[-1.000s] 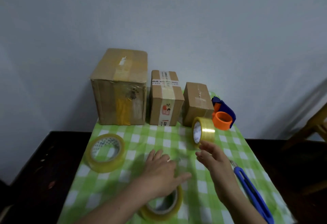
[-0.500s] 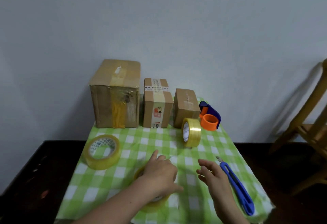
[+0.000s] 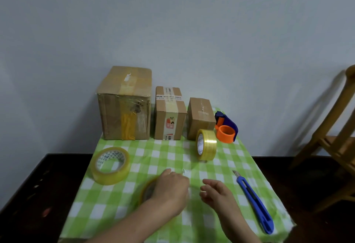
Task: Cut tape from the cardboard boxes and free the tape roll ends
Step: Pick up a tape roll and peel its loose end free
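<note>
Three taped cardboard boxes stand against the wall: a large box [image 3: 124,104], a middle box [image 3: 169,114] with a printed strip, and a small box [image 3: 200,117]. An upright yellow tape roll [image 3: 206,144] stands in front of the small box. A flat clear tape roll [image 3: 110,165] lies at the left. My left hand [image 3: 171,191] rests on a third tape roll [image 3: 146,191], gripping it from above; most of that roll is hidden. My right hand [image 3: 217,192] hovers beside it with loosely curled fingers, holding nothing. A blue utility knife [image 3: 253,200] lies to the right.
A green checked cloth [image 3: 165,152] covers the small table. A blue and orange tape dispenser [image 3: 226,127] sits at the back right. A wooden chair [image 3: 334,139] stands to the right, dark floor on both sides, and a plain wall behind.
My right hand has pulled back from the upright yellow roll to beside my left hand. The view has tilted up, so the table appears lower. My left hand stays on the near roll.
</note>
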